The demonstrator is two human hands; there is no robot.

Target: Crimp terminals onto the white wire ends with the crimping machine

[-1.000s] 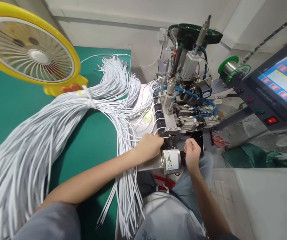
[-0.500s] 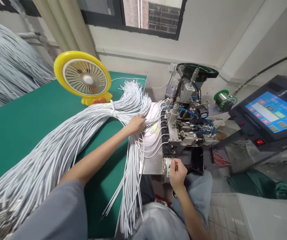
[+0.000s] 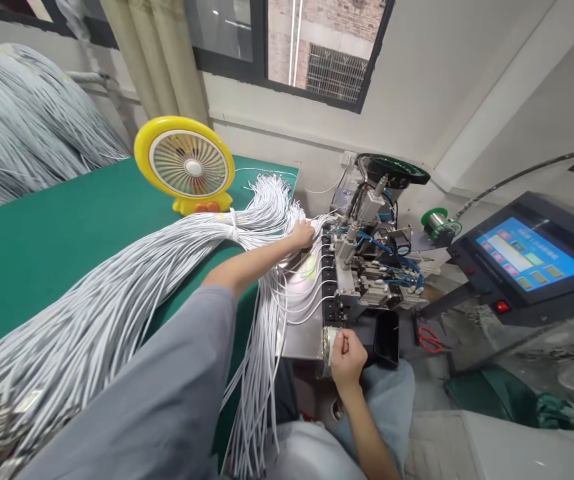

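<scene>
My left hand reaches forward to the white cables at the far end of the machine's black slotted strip. Its fingers are curled round cables, though their tips are hidden. My right hand is closed in a fist at the near end of the strip, by a light-coloured roll; what it holds, if anything, does not show. Several single cables curve from the strip over the metal plate. A loose bunch of cables hangs down over the table's edge.
A tied bundle of white cables crosses the green table, with a yellow fan behind it. At right stand the machine, a solder wire spool and a screen. Red scissors lie near a black tray.
My left hand has moved right and forward along the cables, nearer the machine's strip. My right hand stays closed by the strip's near end. The view has tilted and shifted slightly.
</scene>
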